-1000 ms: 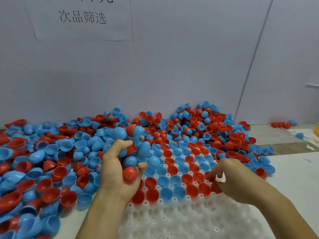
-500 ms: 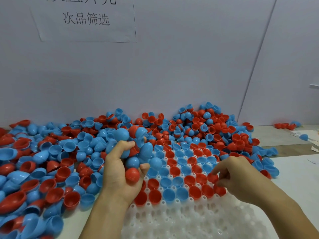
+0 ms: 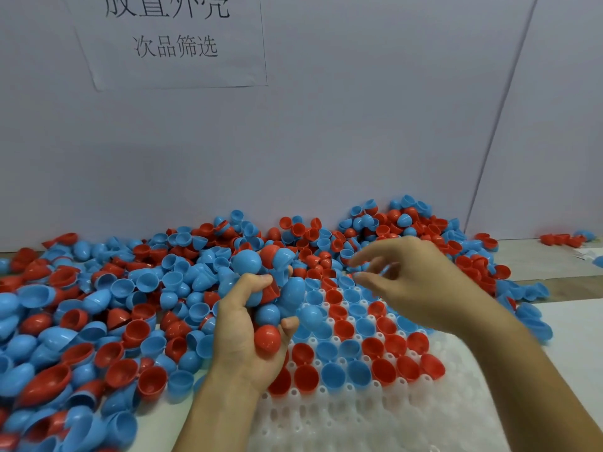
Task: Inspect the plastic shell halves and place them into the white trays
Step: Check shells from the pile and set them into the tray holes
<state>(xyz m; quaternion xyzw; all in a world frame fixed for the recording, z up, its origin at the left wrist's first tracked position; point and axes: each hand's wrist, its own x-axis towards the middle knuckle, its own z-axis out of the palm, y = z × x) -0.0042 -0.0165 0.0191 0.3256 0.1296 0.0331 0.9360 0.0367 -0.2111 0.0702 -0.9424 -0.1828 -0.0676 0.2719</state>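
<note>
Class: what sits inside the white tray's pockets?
Red and blue shell halves, open side up, fill the far rows of the white tray. Its near pockets hold nothing. The left hand and right hand cover some pockets.

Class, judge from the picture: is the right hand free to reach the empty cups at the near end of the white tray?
Probably yes. The right hand hovers above the filled rows, and the near cups of the white tray lie bare with nothing over them.
</note>
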